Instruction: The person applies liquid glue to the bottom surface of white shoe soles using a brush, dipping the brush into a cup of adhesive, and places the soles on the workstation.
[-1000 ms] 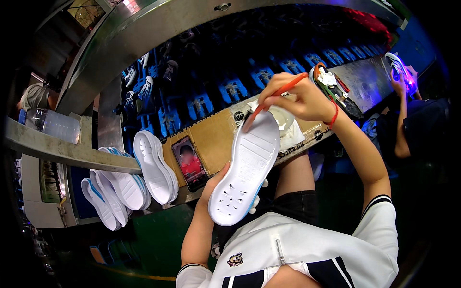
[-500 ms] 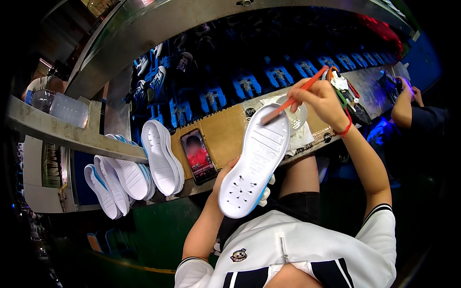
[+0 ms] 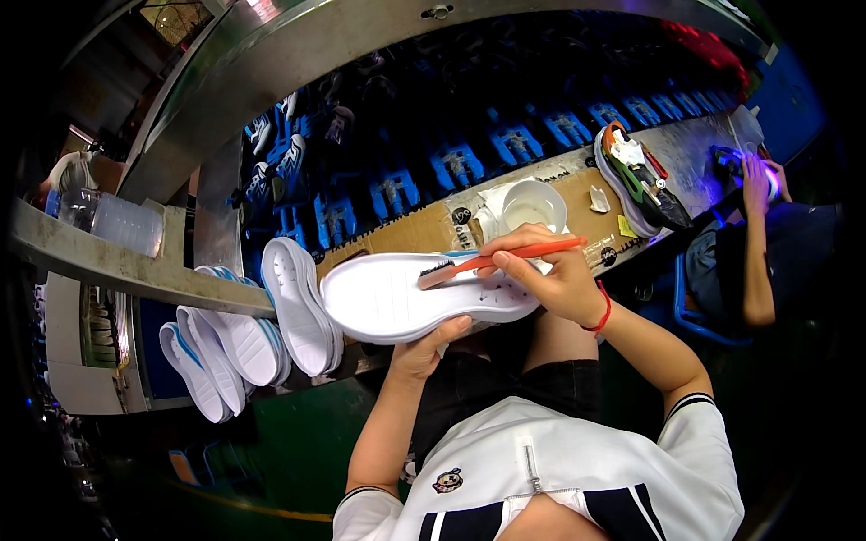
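My left hand [image 3: 431,345] grips a white shoe sole [image 3: 406,296] from below and holds it flat, inner side up, just in front of me. My right hand [image 3: 552,281] holds an orange-handled brush [image 3: 492,262]. Its dark bristles rest on the middle of the sole's inner face. A white bowl [image 3: 534,204] stands on the cardboard-covered bench [image 3: 415,230] just behind my right hand.
Several white soles [image 3: 244,334] lean on edge at the bench's left end. A multicoloured shoe [image 3: 639,173] lies on the bench at the right. Blue shoe holders [image 3: 456,162] ride a conveyor behind. Another person's hand [image 3: 750,176] works under violet light at far right. A clear bottle [image 3: 113,221] lies on the left shelf.
My left hand has turned the sole from a steep upright tilt to lying flat. My right hand came down and brought the brush from the bowl area onto the sole.
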{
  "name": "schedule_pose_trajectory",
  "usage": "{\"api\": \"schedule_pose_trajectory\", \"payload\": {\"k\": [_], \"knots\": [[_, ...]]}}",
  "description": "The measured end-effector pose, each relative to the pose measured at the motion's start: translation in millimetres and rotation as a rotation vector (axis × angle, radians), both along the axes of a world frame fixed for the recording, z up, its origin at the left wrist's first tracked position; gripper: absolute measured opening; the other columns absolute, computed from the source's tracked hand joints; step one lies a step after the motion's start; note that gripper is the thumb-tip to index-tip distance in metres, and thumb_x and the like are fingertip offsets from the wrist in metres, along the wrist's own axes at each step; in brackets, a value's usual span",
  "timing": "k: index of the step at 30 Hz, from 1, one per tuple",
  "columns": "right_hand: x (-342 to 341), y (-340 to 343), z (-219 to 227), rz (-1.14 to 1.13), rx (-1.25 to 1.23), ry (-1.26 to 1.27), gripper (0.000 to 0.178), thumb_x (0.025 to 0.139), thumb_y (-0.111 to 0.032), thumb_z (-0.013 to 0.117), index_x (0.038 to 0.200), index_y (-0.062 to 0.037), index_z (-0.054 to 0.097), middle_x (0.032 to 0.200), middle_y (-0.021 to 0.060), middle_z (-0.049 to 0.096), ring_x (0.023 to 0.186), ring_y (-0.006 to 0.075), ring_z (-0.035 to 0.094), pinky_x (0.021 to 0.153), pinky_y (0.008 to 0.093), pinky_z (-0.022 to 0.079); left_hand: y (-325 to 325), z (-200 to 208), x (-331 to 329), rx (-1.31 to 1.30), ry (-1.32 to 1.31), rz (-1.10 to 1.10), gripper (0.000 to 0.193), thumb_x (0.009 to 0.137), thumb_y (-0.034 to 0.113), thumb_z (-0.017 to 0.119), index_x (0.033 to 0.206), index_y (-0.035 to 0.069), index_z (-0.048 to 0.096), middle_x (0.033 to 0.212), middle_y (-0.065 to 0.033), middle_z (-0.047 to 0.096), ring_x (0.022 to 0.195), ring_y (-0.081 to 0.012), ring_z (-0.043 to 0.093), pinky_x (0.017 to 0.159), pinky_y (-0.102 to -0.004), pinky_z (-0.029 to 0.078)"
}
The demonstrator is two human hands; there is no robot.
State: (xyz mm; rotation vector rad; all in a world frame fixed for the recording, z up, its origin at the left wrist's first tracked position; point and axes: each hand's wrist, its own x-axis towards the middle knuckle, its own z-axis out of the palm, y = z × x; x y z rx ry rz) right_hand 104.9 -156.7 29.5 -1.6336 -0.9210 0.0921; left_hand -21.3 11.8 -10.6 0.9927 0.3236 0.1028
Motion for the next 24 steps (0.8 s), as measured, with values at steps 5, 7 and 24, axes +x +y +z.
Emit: {"api": "schedule_pose_trajectory", "payload": {"k": [5,7,24], "knots": [[27.6,-20.0,-10.6,-0.087,-0.010,-0.006,0.016,0.084,-0.011,0.060,0.092,-0.0004,0.070,0.080,0.0098,0.070,0.076,0.0197,0.063,0.074,0.0320,0.047,13.0,-11.6,-8.1,-0.036,0.060,0.054,0.060,0.067,-0.002,0.075,0.122,0.005,0.050,0.112,-0.0065,0.057,0.106,-0.0185,0.055,0.093,-0.0313,0.045],[28.1,-25.6,-2.8,-0.071,-0.078,-0.018,0.016,0.085,-0.011,0.060,0.092,-0.0008,0.070,0.081,0.0093,0.070,0.076,0.0192,0.063,0.075,0.0320,0.046,13.7,-13.5,-8.4,-0.020,0.066,0.061,0.061,0.067,-0.002,0.075,0.122,0.005,0.050,0.113,-0.0066,0.057,0.106,-0.0186,0.055,0.093,-0.0314,0.045],[8.6,-45.3,-14.5,-0.241,-0.184,-0.103,0.012,0.085,-0.010,0.059,0.089,-0.0027,0.069,0.080,0.0050,0.069,0.077,0.0188,0.061,0.073,0.0302,0.045,2.0,-17.9,-4.0,1.010,-0.089,0.165,0.060,0.081,0.017,0.066,0.135,0.010,0.041,0.132,-0.0084,0.048,0.118,-0.0209,0.051,0.098,-0.0359,0.042]]}}
